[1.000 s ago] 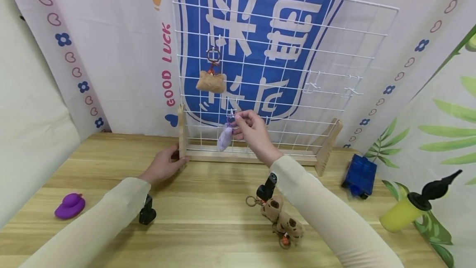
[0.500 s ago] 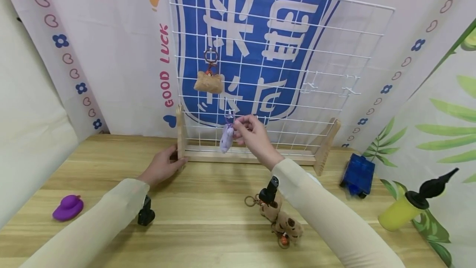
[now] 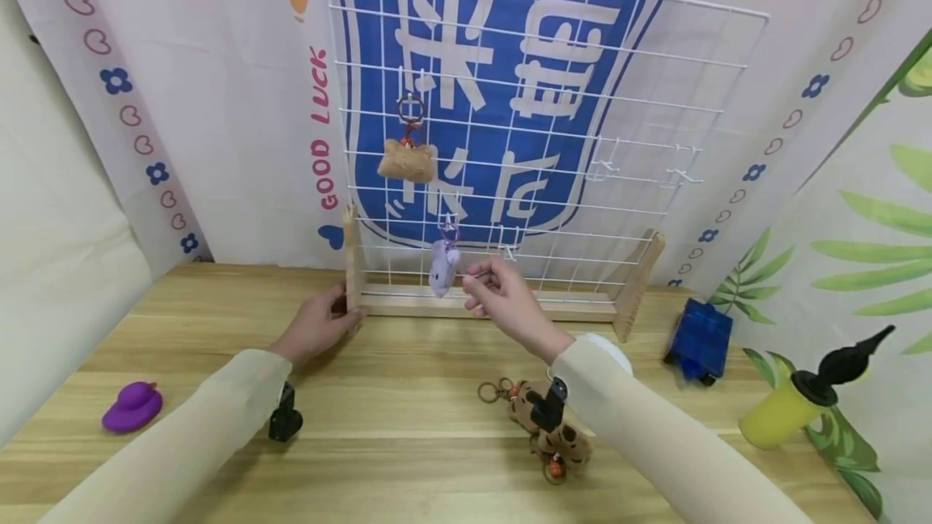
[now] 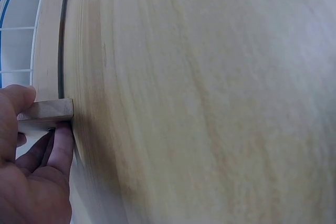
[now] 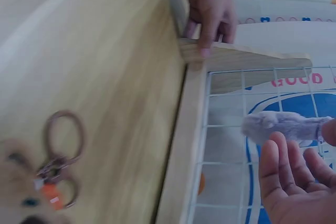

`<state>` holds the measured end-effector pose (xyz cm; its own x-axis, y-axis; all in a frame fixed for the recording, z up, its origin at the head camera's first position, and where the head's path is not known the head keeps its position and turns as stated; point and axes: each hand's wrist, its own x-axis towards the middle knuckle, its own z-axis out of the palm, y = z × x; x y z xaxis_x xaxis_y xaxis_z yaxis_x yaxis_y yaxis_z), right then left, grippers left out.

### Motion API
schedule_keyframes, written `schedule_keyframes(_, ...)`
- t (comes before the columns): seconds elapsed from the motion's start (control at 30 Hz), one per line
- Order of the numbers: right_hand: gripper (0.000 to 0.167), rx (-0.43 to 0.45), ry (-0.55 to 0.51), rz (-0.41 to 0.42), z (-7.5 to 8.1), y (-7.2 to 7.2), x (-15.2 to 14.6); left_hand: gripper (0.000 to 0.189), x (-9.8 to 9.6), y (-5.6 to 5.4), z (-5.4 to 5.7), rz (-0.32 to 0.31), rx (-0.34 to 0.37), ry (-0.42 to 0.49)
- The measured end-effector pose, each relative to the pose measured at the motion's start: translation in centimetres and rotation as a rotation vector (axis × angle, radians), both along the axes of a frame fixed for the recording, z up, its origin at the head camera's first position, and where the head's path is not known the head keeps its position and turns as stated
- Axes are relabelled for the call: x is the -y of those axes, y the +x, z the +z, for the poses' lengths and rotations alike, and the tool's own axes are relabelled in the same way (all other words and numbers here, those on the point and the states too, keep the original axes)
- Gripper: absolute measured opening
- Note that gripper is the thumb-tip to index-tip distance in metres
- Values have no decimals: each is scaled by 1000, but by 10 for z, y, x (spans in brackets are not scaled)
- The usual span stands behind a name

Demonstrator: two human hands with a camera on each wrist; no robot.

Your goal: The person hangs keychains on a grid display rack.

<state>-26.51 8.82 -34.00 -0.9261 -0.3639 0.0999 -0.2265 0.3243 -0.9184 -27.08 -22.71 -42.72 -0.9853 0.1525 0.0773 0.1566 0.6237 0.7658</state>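
A small purple plush keychain (image 3: 442,272) hangs by its ring from a hook low on the white wire grid rack (image 3: 539,87). Just to its right is my right hand (image 3: 507,302), fingers loosely bent and holding nothing; in the right wrist view the fingertips (image 5: 275,142) overlap the plush's edge. My left hand (image 3: 313,326) grips the rack's left wooden foot (image 3: 353,261). Thumb and fingers lie on either side of that foot (image 4: 50,109) in the left wrist view. Higher on the grid, a brown plush keychain (image 3: 406,162) hangs from another hook.
Brown plush keychains (image 3: 571,445) lie on the table (image 3: 393,427) beneath my right forearm. Bare hooks (image 3: 680,176) stick out at the grid's right. A purple duck-like toy (image 3: 133,407) lies at left; a blue box (image 3: 701,340) and a yellow bottle (image 3: 782,415) stand at right.
My right hand has let go of the purple plush keychain and drawn back down and to the right. The plush now hangs freely on its hook. My left hand keeps its place.
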Motion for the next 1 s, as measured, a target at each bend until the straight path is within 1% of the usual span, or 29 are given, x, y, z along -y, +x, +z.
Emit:
schedule_keyframes(0.07, 26, -6, 53, 32, -5, 5, -6, 58, 0, 0, 0, -2, -1, -1)
schedule_keyframes(0.23, 21, -27, 190, 158, -18, 17, -23, 58, 0, 0, -1, -4, 0, 5)
schedule_keyframes(0.3, 20, -50, 249, 201, -24, 20, -29, 58, 1, -1, -1, -2, 1, 6)
schedule_keyframes(0.47, 19, -118, 389, 243, -37, 23, -40, 59, 1, -1, 0, 2, 9, 2)
schedule_keyframes(0.63, 15, -117, 452, 296, -46, 24, -49, 60, 0, 0, 1, 2, 14, 2)
schedule_keyframes(0.77, 18, -104, 491, 337, -52, 26, -53, 58, 0, 0, 1, 2, 3, 0)
schedule_keyframes(0.83, 20, -117, 509, 359, -55, 27, -54, 57, 0, -1, 1, 1, -5, -4)
schedule_keyframes(1.0, 25, -158, 558, 381, -60, 29, -54, 56, 1, -1, 0, -1, -16, -8)
